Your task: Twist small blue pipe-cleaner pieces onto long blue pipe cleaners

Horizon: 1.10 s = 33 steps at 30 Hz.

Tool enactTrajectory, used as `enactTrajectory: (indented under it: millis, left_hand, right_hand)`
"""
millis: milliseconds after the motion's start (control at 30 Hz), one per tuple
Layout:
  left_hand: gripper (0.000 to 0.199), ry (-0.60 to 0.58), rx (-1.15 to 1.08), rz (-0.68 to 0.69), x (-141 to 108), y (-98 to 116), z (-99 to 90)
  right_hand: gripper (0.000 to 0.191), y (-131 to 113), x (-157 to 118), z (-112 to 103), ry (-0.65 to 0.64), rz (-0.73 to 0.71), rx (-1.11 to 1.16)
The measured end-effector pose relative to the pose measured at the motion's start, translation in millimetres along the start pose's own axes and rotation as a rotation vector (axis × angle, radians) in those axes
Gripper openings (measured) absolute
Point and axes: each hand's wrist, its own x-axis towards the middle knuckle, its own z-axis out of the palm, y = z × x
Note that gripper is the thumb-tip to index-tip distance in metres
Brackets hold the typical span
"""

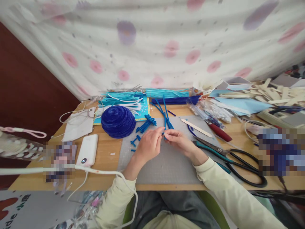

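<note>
My left hand (150,143) and my right hand (178,140) meet over the grey cutting mat (157,170), fingertips almost touching. Both are pinched on a blue pipe cleaner (164,116), which stands up from between the fingers. Behind it, several loose blue pipe cleaners (170,124) lie on the mat and reach toward the back. Just left of my left hand is a bundle of short looped blue pieces (146,123), with small blue bits (133,142) nearer me. A dark blue wound dome (118,121) sits farther left.
Black-handled scissors (245,167), teal-handled pliers (211,148), a wooden stick (196,128) and a red-handled tool (220,132) lie right. A white power bank (87,149) and cable (102,172) are left. Light blue pipe cleaners (166,93) and a paper cup (202,89) stand at the back.
</note>
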Motion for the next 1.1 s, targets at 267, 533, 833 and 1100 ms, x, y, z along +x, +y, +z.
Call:
enactTrajectory:
  millis: [267, 533, 833, 1100]
  left_hand:
    - [0.022, -0.004, -0.342, -0.168, -2.6, 5.7, 2.7]
    - [0.016, 0.077, -0.391, -0.210, -4.9, 11.0, 7.0]
    - [0.023, 0.002, -0.550, -0.387, 0.8, 8.1, 3.1]
    - [0.026, 0.032, -1.022, -0.595, -0.4, 12.1, 14.5]
  right_hand:
    - [0.026, 5.6, 1.6, 10.3, -0.079, -0.096, -0.004]
    - [0.030, 6.4, 1.9, 9.0, -0.051, -0.146, -0.064]
    - [0.026, 8.7, 2.2, 2.9, -0.097, -0.318, -0.326]
    - [0.034, 10.7, 0.2, 11.9, -0.054, -0.403, -0.446]
